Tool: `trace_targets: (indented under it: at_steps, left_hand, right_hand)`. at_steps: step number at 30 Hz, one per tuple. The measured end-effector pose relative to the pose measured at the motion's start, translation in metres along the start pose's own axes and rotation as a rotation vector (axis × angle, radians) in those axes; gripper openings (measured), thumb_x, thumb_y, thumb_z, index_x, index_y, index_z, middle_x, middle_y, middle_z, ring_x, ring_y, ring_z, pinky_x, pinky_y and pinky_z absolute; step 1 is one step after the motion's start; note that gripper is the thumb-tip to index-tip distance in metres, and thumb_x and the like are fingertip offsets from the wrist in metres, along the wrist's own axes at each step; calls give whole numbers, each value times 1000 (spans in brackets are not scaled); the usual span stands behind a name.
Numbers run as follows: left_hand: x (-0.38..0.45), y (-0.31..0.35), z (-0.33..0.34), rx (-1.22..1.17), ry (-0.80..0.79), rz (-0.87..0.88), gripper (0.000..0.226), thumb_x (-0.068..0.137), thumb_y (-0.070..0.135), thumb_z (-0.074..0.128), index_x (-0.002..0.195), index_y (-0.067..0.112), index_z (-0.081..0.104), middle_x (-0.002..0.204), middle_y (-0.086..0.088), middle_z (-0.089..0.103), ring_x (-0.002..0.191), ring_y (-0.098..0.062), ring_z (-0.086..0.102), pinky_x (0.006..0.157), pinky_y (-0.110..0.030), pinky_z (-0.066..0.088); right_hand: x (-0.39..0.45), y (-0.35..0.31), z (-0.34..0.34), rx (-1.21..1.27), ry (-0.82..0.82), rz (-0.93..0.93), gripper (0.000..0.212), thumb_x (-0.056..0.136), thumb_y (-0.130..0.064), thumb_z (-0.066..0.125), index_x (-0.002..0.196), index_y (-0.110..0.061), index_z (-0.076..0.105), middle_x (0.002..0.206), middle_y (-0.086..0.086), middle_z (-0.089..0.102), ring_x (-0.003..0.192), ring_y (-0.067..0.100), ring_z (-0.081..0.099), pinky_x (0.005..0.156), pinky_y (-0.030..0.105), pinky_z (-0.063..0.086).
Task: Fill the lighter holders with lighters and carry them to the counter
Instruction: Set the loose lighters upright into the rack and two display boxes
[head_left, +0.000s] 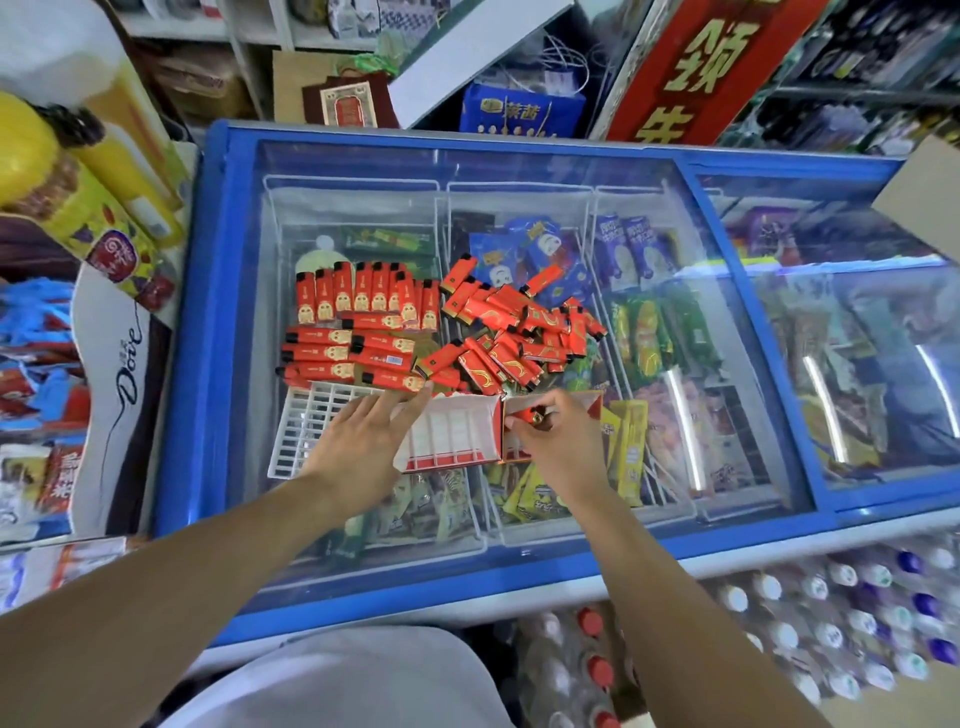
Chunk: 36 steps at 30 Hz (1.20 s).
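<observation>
Fingers (524, 418) of the right hand (558, 441) pinch one red lighter (529, 414) over the red holder (514, 447) to slot it in, while the left hand (363, 436) lies flat (steadying the white holder (452, 436)) on the freezer lid (234, 415)

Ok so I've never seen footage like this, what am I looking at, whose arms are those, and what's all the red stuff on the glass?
There is no machine here. One camera worn on a person's head looks forward and down, so the two bare arms are the wearer's own. They stand at a blue chest freezer with a glass lid; ice creams show through it. On the glass lie red lighters: a tidier group on the left and a loose pile on the right. Nearer the person are a white plastic grid tray and a red and white cardboard lighter holder. The left hand, fingers straight, touches a lighter at the pile's edge. The right hand pinches one lighter at a second holder, mostly hidden beneath it.
</observation>
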<state>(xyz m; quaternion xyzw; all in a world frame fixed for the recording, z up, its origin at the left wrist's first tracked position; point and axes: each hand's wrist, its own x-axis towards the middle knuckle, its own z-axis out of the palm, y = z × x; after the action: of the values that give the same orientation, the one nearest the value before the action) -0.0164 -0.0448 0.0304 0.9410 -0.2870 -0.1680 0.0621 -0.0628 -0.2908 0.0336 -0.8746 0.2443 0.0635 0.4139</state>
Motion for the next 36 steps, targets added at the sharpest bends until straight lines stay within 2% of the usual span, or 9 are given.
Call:
trace_targets:
  at_steps: [6, 9, 12, 16, 20, 24, 26, 30, 36]
  left_hand:
    - [-6, 2, 12, 50, 80, 67, 111, 92, 39, 69, 156, 27, -21, 168, -6, -9, 155, -26, -6, 118, -38, -15]
    - [-11, 6, 27, 142, 77, 140, 102, 92, 42, 65, 160, 27, -10, 163, -10, -31, 149, -29, -32, 120, -48, -16]
    - [-18, 7, 37, 193, 79, 131, 103, 85, 44, 72, 162, 25, 5, 164, -14, -28, 150, -33, -28, 122, -55, -6]
    - [-24, -1, 42, 91, 90, -24, 107, 85, 47, 72, 162, 24, 0, 165, -12, -26, 152, -33, -25, 122, -55, -4]
    - [-34, -14, 46, -116, 54, -148, 118, 88, 45, 71, 156, 32, -24, 162, -2, -36, 149, -23, -33, 123, -52, -8]
    - [-44, -22, 50, -176, 37, -194, 122, 88, 51, 69, 152, 31, -33, 162, 2, -36, 148, -18, -34, 124, -53, -6]
    - [-46, -25, 52, -192, 36, -239, 124, 87, 55, 69, 151, 30, -35, 161, 1, -37, 148, -17, -34, 123, -52, -11]
    - [-46, -32, 60, -126, -32, -288, 119, 87, 67, 58, 152, 26, -32, 161, -4, -37, 147, -24, -35, 117, -56, -19]
    - [-48, -37, 64, -80, -160, -288, 116, 85, 72, 56, 157, 26, -22, 157, -5, -39, 146, -29, -34, 116, -56, -16]
  right_hand:
    - [-1, -4, 4, -155, 50, -113, 22, 91, -33, 72, 99, -28, 52, 65, -6, 64, 49, 10, 60, 42, 33, 48]
    - [0, 2, 5, -104, 64, -130, 16, 93, -31, 70, 104, -30, 59, 66, -6, 67, 52, 12, 62, 48, 39, 52]
    - [1, 3, 7, -4, 50, -96, 22, 90, -32, 74, 109, -28, 63, 69, -9, 68, 50, 3, 60, 42, 22, 46]
    - [1, 4, 12, -32, -1, -85, 28, 91, -32, 73, 116, -27, 62, 97, -12, 74, 68, -9, 62, 53, 5, 42]
    - [2, 4, 14, -118, 27, -144, 28, 94, -32, 70, 119, -21, 65, 99, -7, 75, 70, -4, 63, 63, 10, 47]
    - [5, 8, 15, -194, 38, -238, 29, 96, -34, 66, 122, -21, 66, 97, -5, 76, 74, 1, 64, 69, 18, 53]
    - [4, 11, 13, -208, 52, -265, 29, 97, -32, 65, 124, -22, 64, 101, -5, 75, 75, 1, 62, 66, 12, 46]
    - [1, 12, 9, -166, 143, -323, 25, 96, -27, 67, 120, -20, 64, 101, -5, 74, 87, 10, 69, 73, 29, 55]
    - [5, 12, 10, -228, 288, -501, 13, 96, -24, 67, 108, -21, 74, 98, -10, 74, 80, 6, 68, 60, 21, 51]
